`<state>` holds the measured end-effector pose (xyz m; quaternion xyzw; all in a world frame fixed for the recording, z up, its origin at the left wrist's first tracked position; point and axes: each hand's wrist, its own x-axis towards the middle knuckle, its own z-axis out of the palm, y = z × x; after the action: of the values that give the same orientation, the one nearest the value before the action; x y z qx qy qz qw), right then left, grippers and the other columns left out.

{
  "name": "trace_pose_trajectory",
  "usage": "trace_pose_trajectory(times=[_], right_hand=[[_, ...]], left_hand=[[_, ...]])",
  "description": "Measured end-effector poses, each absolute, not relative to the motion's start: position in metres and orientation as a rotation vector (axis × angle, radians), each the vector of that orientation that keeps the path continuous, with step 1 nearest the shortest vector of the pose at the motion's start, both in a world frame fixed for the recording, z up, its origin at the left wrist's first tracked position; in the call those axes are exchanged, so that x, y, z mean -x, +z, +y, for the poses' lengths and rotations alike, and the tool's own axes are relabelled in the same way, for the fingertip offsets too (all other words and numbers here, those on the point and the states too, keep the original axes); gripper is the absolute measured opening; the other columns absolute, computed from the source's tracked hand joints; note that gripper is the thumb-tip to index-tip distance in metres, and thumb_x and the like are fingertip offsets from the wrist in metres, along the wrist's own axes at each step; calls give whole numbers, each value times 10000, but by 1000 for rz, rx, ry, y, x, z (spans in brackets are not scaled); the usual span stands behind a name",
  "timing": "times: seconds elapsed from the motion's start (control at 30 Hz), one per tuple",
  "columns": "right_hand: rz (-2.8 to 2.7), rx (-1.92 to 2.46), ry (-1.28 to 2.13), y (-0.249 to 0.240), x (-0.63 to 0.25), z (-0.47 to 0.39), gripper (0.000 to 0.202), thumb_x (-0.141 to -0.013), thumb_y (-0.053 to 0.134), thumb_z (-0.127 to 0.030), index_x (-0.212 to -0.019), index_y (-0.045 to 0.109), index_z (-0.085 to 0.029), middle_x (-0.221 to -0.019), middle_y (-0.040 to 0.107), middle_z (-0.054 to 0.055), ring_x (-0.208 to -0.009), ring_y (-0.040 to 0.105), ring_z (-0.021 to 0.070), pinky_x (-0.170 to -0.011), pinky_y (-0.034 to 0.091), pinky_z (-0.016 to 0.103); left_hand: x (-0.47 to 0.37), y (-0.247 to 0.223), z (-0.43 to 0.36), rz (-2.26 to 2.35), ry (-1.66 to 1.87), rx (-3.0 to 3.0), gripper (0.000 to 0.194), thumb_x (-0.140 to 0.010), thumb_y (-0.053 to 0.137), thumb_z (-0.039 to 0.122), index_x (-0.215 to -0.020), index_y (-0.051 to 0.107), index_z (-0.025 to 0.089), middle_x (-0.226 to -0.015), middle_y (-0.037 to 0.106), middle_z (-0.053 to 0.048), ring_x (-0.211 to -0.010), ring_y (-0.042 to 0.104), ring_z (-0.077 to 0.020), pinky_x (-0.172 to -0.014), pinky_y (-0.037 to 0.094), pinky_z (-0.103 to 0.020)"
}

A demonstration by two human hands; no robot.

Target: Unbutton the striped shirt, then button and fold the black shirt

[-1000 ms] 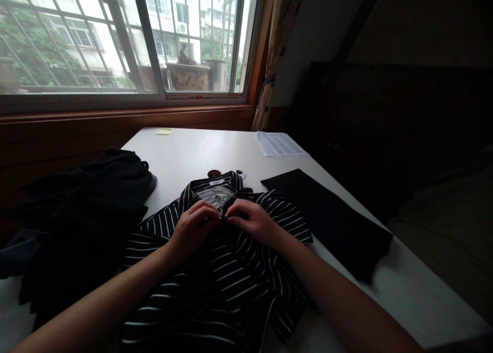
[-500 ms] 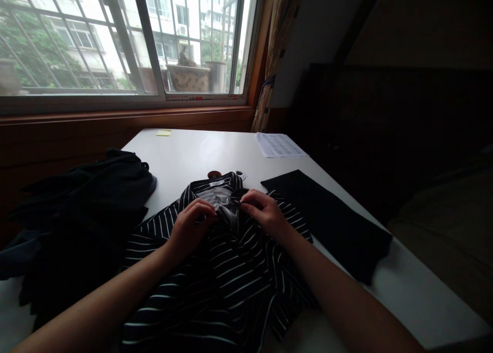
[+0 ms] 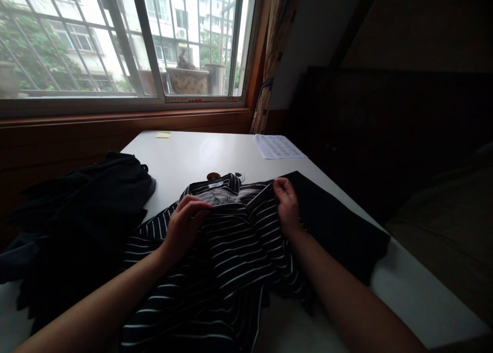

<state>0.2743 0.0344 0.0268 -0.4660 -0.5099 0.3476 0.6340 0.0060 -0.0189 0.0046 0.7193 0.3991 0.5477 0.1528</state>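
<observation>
The striped shirt (image 3: 239,255), black with thin white lines, lies spread in the middle part of the white bench (image 3: 185,150), with its collar toward the far edge and its body toward the near edge. A pale label (image 3: 215,184) shows inside the collar. The left hand (image 3: 181,230) is closed at the fingertips and pinches the edge of the neck opening. The right hand (image 3: 287,201) is also closed; it grips the shirt's front edge between thumb and fingers, and the cloth is pulled out between the two hands, so that the paler inner side can be seen.

Just beyond the collar there are a brown round object (image 3: 213,176) and a white round object (image 3: 239,176). A pile of dark clothes (image 3: 88,204) covers a part of the bench's left edge. A dark garment (image 3: 339,224) lies flat along the right edge, partly behind the right hand. Printed papers (image 3: 279,146) are at the far right corner, and a small yellow note (image 3: 163,135) is by the far edge, near the far left corner.
</observation>
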Motion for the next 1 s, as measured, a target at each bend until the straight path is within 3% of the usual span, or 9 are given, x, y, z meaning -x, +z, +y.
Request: trace_pose_trajectory(times=[0.43, 1.0], right_hand=[[-1077, 1008, 865, 28, -271, 37, 223, -791, 601, -443, -842, 551, -232, -900, 604, 11, -747, 548, 172, -693, 455, 287], [-1146, 1160, 646, 20, -274, 43, 231, -813, 613, -438, -853, 564, -215, -786, 543, -4, -764, 530, 189, -752, 440, 314]], left_hand=[[-5, 2, -16, 1215, 1701, -2050, 34, -913, 667, 207, -899, 652, 234, -1050, 580, -29, -966, 597, -182, -809, 509, -323], [-7, 5, -20, 1035, 1622, -1946, 82, -920, 641, 158, -872, 616, 219, -1009, 669, -29, -914, 648, -174, -808, 514, -317]])
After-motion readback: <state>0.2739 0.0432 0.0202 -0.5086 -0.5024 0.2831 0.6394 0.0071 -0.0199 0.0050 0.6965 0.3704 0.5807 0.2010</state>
